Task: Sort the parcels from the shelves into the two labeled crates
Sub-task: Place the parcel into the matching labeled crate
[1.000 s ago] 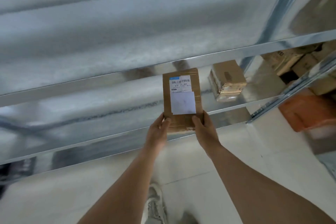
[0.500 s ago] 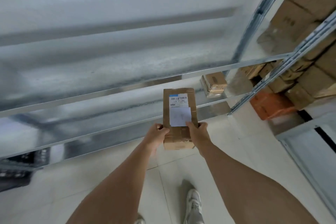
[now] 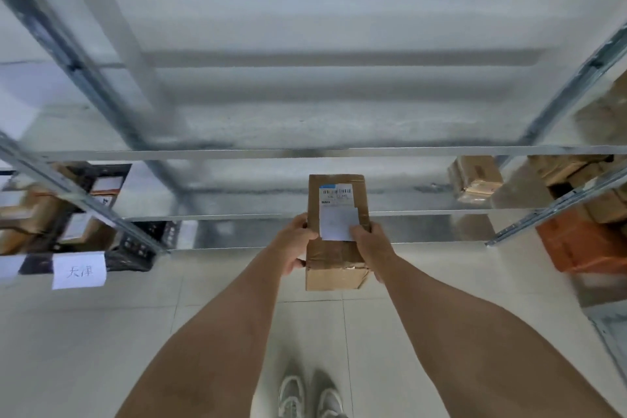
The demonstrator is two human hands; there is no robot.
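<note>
Both at once, the left hand (image 3: 294, 241) and the right hand (image 3: 371, 246) grip one brown cardboard parcel (image 3: 336, 265) by its long sides, fingers curled round the edges, the right thumb lying on a white slip (image 3: 339, 222) stuck to its top face. Above that slip sits a barcode label (image 3: 336, 195), its print too blurred to read. The parcel hangs in the air just in front of the metal shelving (image 3: 305, 153), clear of the shelf edge.

At nine o'clock from the hands a black crate (image 3: 135, 248) stands on the floor, holding boxes and bearing a handwritten paper label (image 3: 79, 270). At two o'clock a taped carton (image 3: 475, 180) rests on the lower shelf. At three o'clock lies what seems to be an orange crate (image 3: 583, 244) beneath stacked cartons. At six o'clock, pale shoes (image 3: 308, 397) stand on the tiled floor (image 3: 101, 332).
</note>
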